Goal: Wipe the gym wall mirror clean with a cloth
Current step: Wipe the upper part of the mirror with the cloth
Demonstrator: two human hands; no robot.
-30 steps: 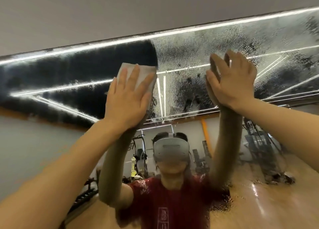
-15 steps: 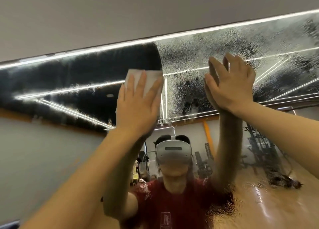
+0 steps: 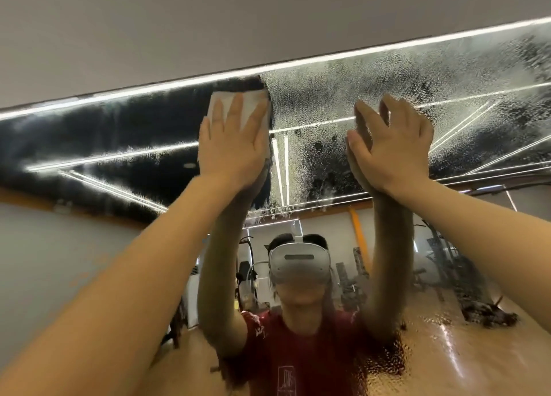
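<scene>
From the head camera, a person's left hand (image 3: pixel 231 148) pressed a white cloth (image 3: pixel 238 105) flat, fingers straight and spread, against the gym wall mirror (image 3: pixel 447 91) just under its top edge, the cloth's long axis running roughly vertical. The right hand (image 3: pixel 390 148) lay open-fingered on droplet-covered glass nearby. No writing was legible.

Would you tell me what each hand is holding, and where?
The left hand presses the white cloth flat, fingers across its middle. The right hand holds nothing.
</scene>
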